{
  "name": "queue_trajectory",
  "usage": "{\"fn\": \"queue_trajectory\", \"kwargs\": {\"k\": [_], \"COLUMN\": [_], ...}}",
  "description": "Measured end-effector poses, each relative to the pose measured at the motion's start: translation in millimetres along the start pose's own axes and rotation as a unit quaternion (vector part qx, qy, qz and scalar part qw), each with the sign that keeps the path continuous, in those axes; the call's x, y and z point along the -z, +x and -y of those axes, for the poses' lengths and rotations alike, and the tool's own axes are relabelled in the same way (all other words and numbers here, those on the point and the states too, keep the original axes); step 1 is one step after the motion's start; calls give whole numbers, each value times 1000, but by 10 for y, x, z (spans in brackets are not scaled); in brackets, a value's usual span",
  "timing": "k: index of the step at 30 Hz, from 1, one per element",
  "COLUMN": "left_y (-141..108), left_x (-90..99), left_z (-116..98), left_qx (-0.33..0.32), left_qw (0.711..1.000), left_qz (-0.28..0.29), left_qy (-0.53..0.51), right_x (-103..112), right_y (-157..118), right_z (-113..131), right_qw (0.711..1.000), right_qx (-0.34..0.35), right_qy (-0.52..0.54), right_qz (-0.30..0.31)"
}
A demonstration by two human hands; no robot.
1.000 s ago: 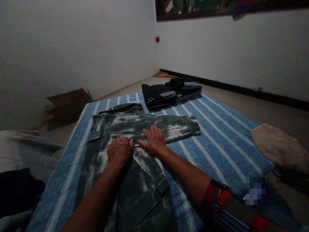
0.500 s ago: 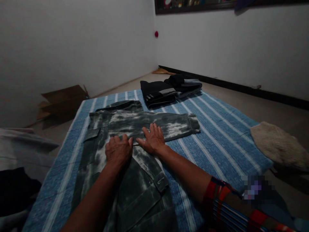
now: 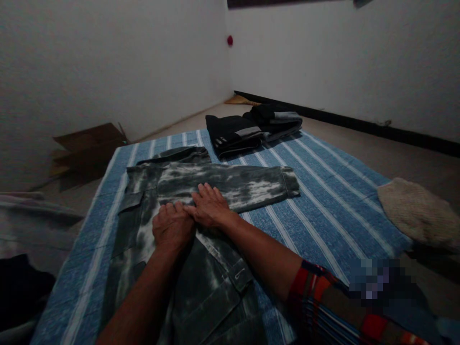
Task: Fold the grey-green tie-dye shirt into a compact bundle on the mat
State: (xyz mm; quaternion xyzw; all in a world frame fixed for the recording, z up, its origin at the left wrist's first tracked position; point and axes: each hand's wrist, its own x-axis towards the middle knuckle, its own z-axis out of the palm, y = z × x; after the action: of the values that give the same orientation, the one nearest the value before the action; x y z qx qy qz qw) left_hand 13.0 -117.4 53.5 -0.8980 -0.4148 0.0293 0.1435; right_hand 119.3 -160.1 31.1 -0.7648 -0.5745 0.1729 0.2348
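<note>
A dark green and white tie-dye jacket [image 3: 212, 287] lies spread on a blue striped cloth [image 3: 316, 191], one sleeve stretched out toward the right. My left hand [image 3: 172, 225] presses on the jacket near the base of that sleeve, its fingers curled with their tips against the fabric; whether it pinches cloth is hidden. Touching it on the right, my right hand [image 3: 210, 206] lies palm down across the sleeve's lower edge with its fingers stretched out. The other sleeve is partly visible behind the first one.
Folded black and grey garments [image 3: 233, 134] sit at the cloth's far edge. An open cardboard box [image 3: 89, 148] stands on the floor at the left. A beige woven item [image 3: 417, 211] is at the right edge, and more fabric [image 3: 36, 225] lies at the left.
My right hand has slid left along the sleeve and now meets my left hand. My left hand has barely moved. The view has shifted slightly.
</note>
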Motion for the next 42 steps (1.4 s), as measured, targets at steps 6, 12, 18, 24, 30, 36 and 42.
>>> {"fn": "queue_trajectory", "kwargs": {"k": [6,12,18,24,30,36,42], "left_y": [12,22,20,19,31,25,11], "left_x": [-63,-90,-98,-91,-112,-127,-146], "left_z": [2,-1,-8,-22,-9,2,5], "left_qx": [5,0,6,9,2,3,14], "left_qw": [1000,999,999,999,999,999,999], "left_qz": [-21,-35,-46,-41,-44,-45,-47], "left_qy": [13,22,27,23,17,5,-4], "right_x": [19,22,15,36,98,122,114], "right_y": [-12,-14,-7,-57,-100,-117,-148], "right_z": [13,-63,-175,-259,-282,-243,-198], "right_qw": [999,997,994,992,990,990,985], "right_qx": [-40,-58,-86,-108,-126,-133,-166], "right_qy": [29,20,17,9,0,3,-4], "right_qz": [-18,-49,-60,-71,-60,-48,-42]}}
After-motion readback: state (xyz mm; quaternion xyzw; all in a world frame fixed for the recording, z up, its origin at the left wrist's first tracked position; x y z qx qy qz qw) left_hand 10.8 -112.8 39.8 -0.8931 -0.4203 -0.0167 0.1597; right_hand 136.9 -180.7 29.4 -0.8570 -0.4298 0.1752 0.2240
